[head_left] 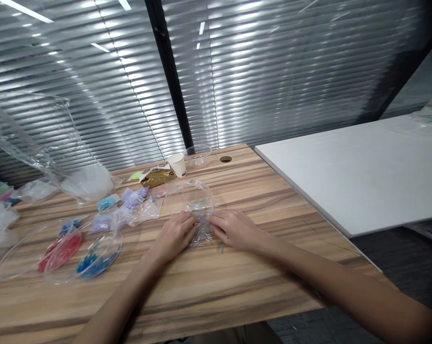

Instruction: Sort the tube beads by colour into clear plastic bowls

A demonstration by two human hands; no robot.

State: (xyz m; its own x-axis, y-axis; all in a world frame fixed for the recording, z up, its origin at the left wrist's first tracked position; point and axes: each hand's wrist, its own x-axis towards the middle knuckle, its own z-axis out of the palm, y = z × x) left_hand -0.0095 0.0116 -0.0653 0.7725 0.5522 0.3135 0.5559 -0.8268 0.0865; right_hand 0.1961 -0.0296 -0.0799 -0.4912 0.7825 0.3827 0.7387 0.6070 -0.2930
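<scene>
My left hand [180, 230] and my right hand [233, 229] face each other low over the table. Their fingers are curled and closed at a clear, glinting clump [203, 229] with bluish flecks. Whether it is crinkled plastic or small loose pieces, I cannot make out, and the fingertips are partly hidden. Just beyond my hands is a clear round plastic bowl [211, 196], blurred, with something pale blue near its front. To the left, small clear bags [134, 197] hold purple bits, and a blue bag [108, 202] lies beside them.
On the left stand clear round containers with red pieces [61, 251] and blue pieces [99, 260]. Farther back are a gold packet [157, 176], a white paper cup [178, 165] and another clear bowl [199, 157]. A white table [362, 167] adjoins at right; large clear bags fill the far left.
</scene>
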